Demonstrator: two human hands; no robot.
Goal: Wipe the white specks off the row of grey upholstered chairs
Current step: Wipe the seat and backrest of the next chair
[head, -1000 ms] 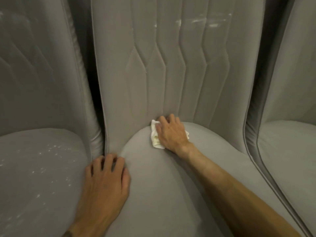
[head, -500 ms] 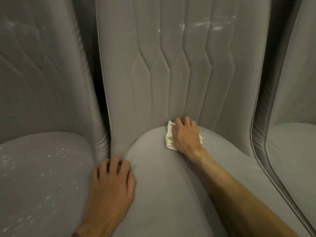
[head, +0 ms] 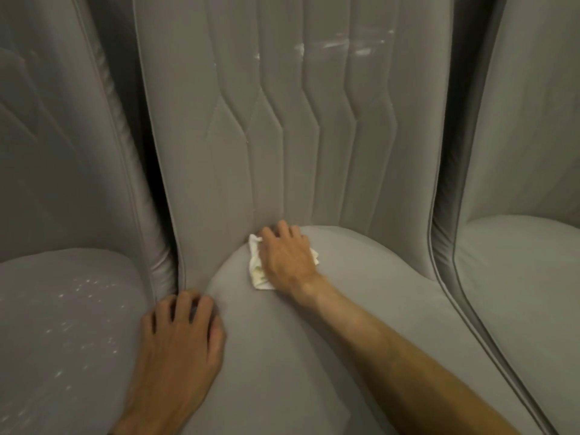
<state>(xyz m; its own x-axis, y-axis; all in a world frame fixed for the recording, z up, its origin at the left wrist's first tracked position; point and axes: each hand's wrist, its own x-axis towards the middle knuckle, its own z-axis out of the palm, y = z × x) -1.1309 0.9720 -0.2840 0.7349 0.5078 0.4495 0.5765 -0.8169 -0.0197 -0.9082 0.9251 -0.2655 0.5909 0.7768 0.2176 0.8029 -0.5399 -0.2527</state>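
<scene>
Pressing palm-down, the right hand has its grip spread flat over a white cloth at the crease where the middle chair seat meets its back. Light, limp and quick to bunch, the cloth would likely handle best gathered under the palm at its middle, not by a loose corner. Since the earlier frame the grip has slid slightly toward the left hand, which stays flat on the seat edge; white specks left of it and smears above the grip remain.
</scene>
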